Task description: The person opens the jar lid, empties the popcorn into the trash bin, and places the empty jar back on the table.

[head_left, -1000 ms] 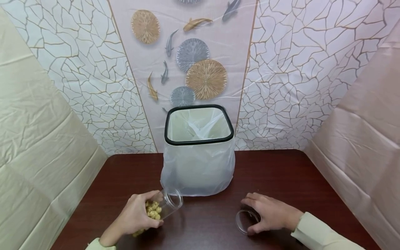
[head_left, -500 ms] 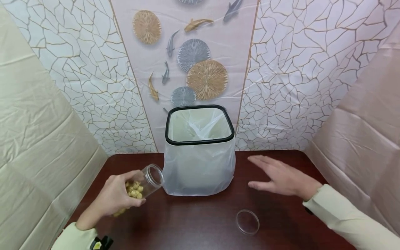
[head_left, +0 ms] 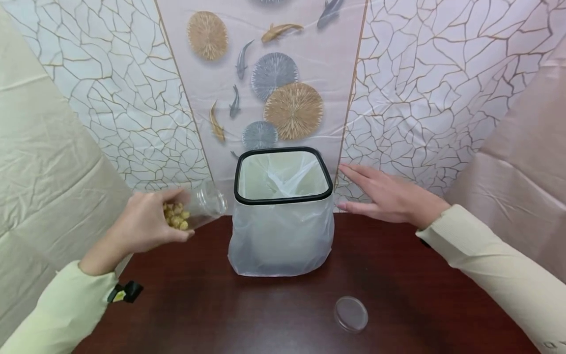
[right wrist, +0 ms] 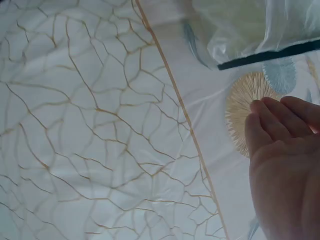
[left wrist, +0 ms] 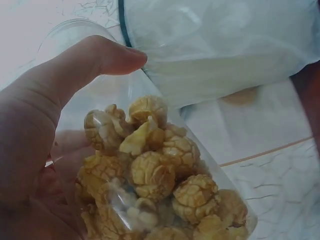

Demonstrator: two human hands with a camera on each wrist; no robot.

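Note:
My left hand (head_left: 148, 219) grips a clear plastic jar (head_left: 201, 221) tilted with its open mouth toward the bin. Caramel-coloured popcorn (left wrist: 152, 165) fills the jar's lower part, and my thumb lies across its side in the left wrist view. The bin (head_left: 283, 241) has a black rim and a translucent white bag over its walls; the jar's mouth is just left of it, near rim height. My right hand (head_left: 384, 194) hovers to the right of the bin, fingers straight and holding nothing. A clear round lid (head_left: 351, 314) lies on the dark red table.
The dark red wooden table (head_left: 283, 319) stretches under everything. Behind it hangs a patterned cloth (head_left: 398, 98) with gold crack lines, and beige cloth (head_left: 522, 162) closes in the right side. A similar pale cloth (head_left: 48, 147) stands at the left.
My left hand has lifted the jar up and leftward from low over the table. My right hand has let go of the lid, leaving it on the table, and risen beside the bin.

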